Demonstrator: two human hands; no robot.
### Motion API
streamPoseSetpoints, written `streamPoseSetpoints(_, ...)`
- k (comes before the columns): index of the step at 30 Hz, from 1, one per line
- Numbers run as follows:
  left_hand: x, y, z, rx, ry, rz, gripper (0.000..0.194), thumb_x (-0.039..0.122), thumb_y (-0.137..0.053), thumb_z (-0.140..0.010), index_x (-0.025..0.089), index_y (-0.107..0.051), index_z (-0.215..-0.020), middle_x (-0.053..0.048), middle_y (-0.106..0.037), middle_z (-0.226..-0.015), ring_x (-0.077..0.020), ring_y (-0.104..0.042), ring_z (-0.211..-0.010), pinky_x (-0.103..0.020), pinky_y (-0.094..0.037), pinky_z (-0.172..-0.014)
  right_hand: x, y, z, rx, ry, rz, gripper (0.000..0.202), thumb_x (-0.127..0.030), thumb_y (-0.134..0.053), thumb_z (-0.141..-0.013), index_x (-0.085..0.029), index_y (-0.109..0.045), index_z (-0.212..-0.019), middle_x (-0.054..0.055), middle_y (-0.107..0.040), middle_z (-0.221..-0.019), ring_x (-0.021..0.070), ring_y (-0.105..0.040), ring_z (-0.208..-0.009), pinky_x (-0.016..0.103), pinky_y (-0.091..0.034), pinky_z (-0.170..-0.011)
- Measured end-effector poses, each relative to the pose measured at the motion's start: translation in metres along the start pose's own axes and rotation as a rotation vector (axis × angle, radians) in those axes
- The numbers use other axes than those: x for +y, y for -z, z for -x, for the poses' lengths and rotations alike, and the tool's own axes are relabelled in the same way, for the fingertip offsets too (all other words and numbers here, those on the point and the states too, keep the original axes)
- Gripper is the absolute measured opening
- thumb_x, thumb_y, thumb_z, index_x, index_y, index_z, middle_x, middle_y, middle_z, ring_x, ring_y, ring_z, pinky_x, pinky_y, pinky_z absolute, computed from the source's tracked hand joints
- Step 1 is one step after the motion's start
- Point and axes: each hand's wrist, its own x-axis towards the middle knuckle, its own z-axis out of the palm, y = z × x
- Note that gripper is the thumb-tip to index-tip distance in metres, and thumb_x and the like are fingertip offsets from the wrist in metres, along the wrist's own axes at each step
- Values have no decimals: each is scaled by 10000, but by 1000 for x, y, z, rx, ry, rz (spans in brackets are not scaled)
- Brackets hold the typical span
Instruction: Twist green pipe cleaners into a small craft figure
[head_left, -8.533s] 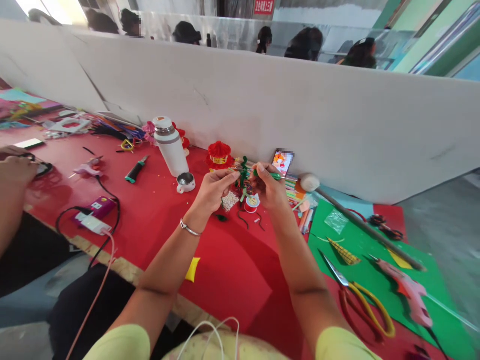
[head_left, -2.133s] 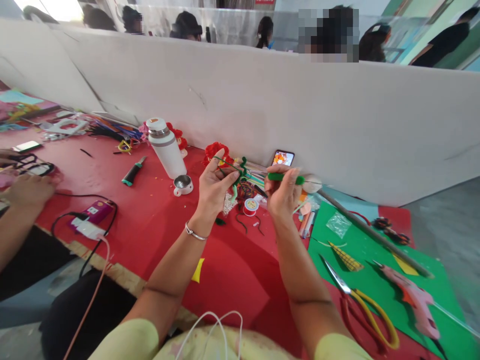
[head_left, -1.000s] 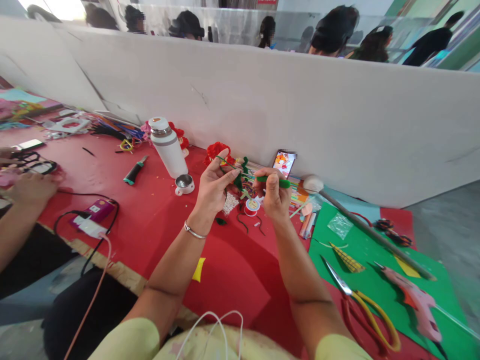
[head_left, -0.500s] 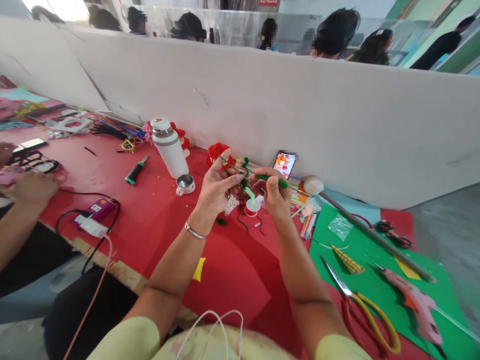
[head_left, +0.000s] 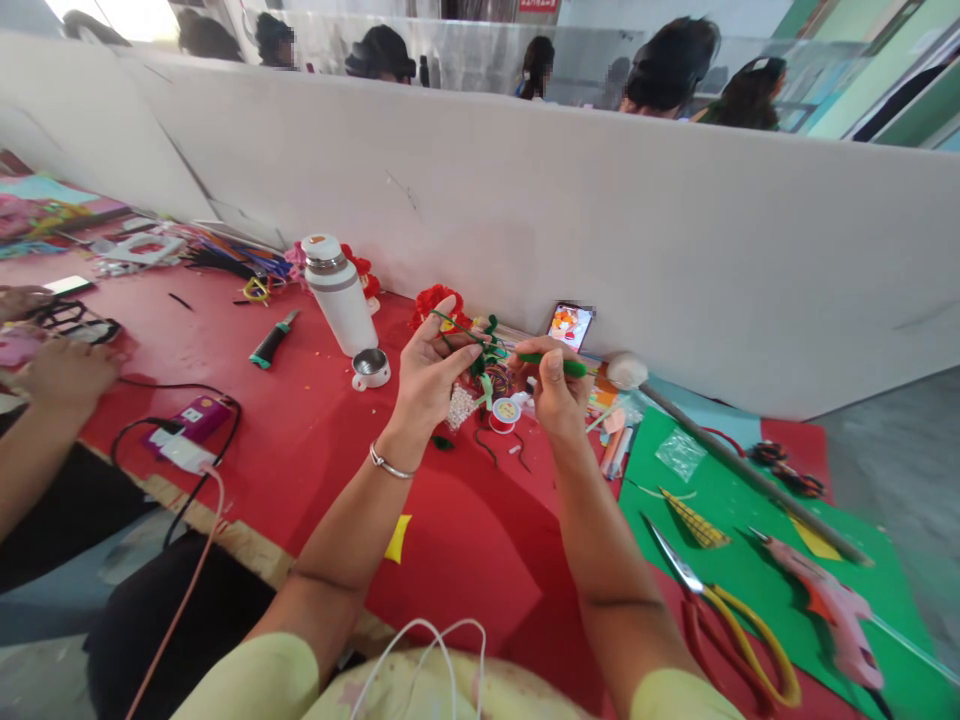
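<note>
Green yarn (head_left: 454, 322) runs over the raised index finger of my left hand (head_left: 433, 375), and the thumb pinches it. My right hand (head_left: 555, 385) grips a crochet hook (head_left: 564, 366) by its thick green handle, thumb on top. Its thin metal shaft points left toward the yarn; the tip is too small to make out. Just below the hands on the red table lie a spool of red thread (head_left: 505, 413) and a heap of white beads (head_left: 460, 408). Behind my left hand is a red fuzzy flower (head_left: 437, 303).
A white bottle (head_left: 339, 298) and its cup lid (head_left: 370, 368) stand to the left. Scissors (head_left: 724, 610) and a pink glue gun (head_left: 821, 605) lie at right. A phone (head_left: 569, 326) leans on the white partition (head_left: 480, 200). Another person's hands (head_left: 71, 375) work at far left.
My left hand has shifted slightly left and my right hand slightly right, so the gap between them is wider. The thread spool and items behind show more.
</note>
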Motion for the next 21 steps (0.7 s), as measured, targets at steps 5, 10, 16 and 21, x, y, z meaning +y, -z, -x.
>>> streamPoseSetpoints(5, 2, 0, 1, 2, 1, -18, 1020, 166, -948, -704, 248, -510, -1621, 13, -764, -794, -102, -662, -619, -220, -523, -550, -1, 0, 0, -21, 3, 27, 448, -669, -637, -977, -248, -791, -994, 27, -745, -839, 139, -666, -661, 266, -497, -519)
streamPoseSetpoints(10, 2, 2, 1, 19, 25, -25, 928, 231, -938, -741, 286, -557, -1586, -20, -797, -882, -133, -682, -626, -214, -482, -434, -1, 1, 1, -47, 27, 22, 401, -622, -633, -1002, -259, -801, -1017, 23, -750, -863, 130, -663, -661, 268, -499, -533)
streamPoseSetpoints(16, 2, 3, 1, 15, 70, 4, 936, 248, -935, -740, 304, -548, -1590, -36, -800, -922, -178, -733, -680, -225, -460, -391, 2, 4, -1, -66, 85, 88, 412, -631, -614, -1005, -266, -805, -1022, 36, -756, -870, 153, -680, -688, 282, -510, -525)
streamPoseSetpoints(21, 10, 5, 0, -11, 178, 76, 1034, 209, -934, -718, 326, -480, -1639, -6, -788, -859, -98, -619, -537, -201, -338, -364, -3, 11, -6, -166, 208, 224, 313, -555, -657, -1001, -309, -847, -1040, 56, -814, -918, 216, -749, -821, 389, -628, -719)
